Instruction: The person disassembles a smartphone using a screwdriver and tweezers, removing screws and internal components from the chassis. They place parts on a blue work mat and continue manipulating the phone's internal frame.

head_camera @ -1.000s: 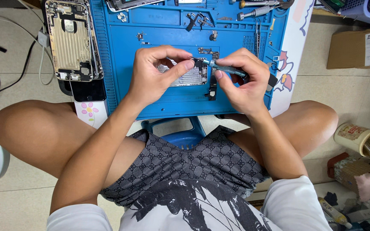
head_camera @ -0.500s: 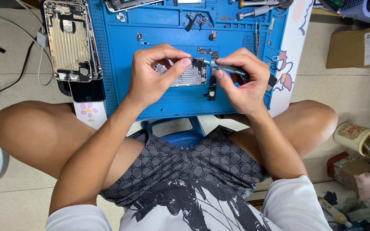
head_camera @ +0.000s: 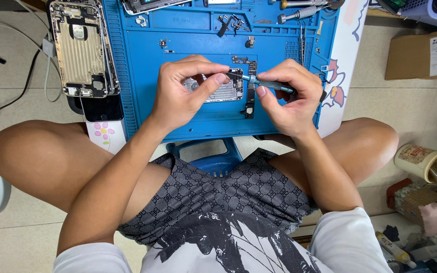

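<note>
At the middle of the blue mat (head_camera: 178,126), a small circuit board (head_camera: 223,91) is pinched by the left hand (head_camera: 183,96) while a screwdriver (head_camera: 269,84) is gripped in the right hand (head_camera: 292,98); a slipped tip could gouge the board, or what appears to be a tiny screw could be lost.

My left hand (head_camera: 180,96) covers part of the small metal board (head_camera: 223,91); the screwdriver (head_camera: 269,84) tip is too small to tell. The table's far edge is cut off.

Pale tiled floor (head_camera: 21,101) under a small blue stool (head_camera: 213,156).
</note>
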